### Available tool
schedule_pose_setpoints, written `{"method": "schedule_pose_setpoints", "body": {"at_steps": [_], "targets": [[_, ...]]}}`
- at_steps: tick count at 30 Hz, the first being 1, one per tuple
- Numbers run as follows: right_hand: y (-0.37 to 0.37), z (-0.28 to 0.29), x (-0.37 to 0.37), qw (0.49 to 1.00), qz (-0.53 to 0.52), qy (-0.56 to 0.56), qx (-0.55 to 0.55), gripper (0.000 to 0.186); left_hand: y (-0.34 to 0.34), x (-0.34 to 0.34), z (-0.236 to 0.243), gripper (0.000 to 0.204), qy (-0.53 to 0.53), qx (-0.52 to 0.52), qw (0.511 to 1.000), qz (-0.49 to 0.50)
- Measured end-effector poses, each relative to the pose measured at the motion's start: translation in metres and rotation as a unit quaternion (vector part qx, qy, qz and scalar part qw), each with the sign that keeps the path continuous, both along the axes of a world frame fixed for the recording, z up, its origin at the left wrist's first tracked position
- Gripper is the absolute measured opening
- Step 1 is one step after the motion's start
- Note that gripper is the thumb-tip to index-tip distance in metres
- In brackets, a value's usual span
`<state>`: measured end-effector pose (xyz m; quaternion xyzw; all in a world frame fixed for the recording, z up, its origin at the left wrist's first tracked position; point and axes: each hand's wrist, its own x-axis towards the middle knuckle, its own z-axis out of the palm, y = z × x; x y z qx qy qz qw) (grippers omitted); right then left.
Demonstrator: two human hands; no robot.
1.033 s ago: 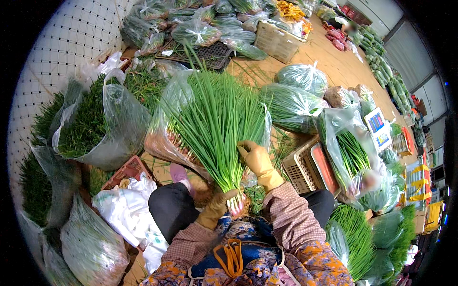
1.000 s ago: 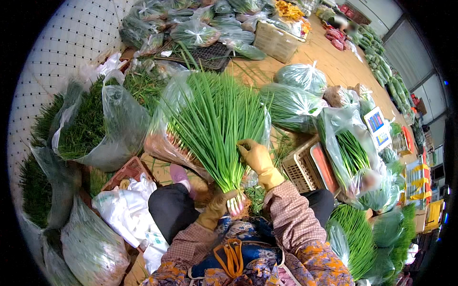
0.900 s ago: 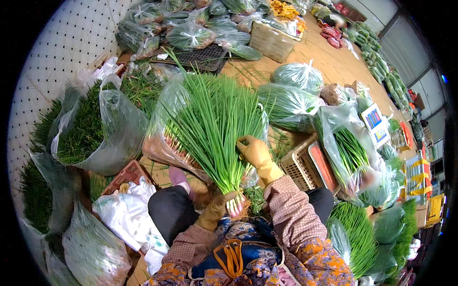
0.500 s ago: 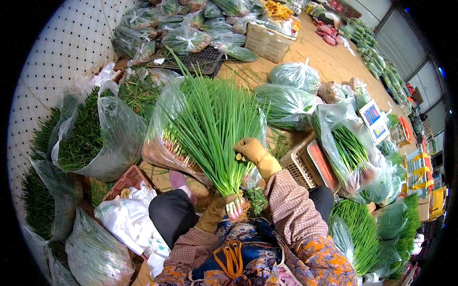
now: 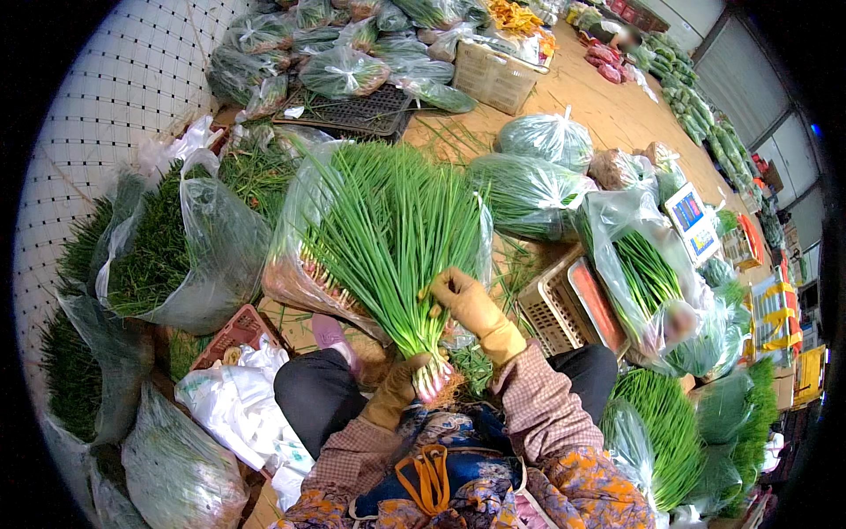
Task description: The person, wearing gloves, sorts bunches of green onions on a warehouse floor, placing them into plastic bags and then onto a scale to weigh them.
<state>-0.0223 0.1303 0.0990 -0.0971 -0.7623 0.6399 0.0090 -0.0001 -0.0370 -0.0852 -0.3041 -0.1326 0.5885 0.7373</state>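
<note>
The left hand grips the spring onion bunch by its root end, leaves fanning over a clear bag. The right hand curls against its stalks, lower than half a second ago; whether pinching, I cannot tell. Rightward, a blue-and-white panel's print is illegible.
</note>
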Motion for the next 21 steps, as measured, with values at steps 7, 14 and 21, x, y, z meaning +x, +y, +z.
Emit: {"method": "schedule_pose_setpoints", "body": {"at_steps": [7, 14, 21], "targets": [[0.014, 0.015, 0.021, 0.925, -0.113, -0.015, -0.361, 0.011, 0.022, 0.01, 0.054, 0.043, 0.41, -0.004, 0.9, 0.148], [0.049, 0.052, 0.044, 0.962, -0.095, -0.009, -0.254, 0.016, 0.001, 0.006, 0.007, 0.04, -0.032, 0.082, 0.996, 0.001], [0.056, 0.027, 0.056, 0.984, -0.022, -0.074, 0.16, 0.031, 0.016, 0.016, 0.054, 0.032, 0.462, -0.102, 0.876, 0.096]]}}
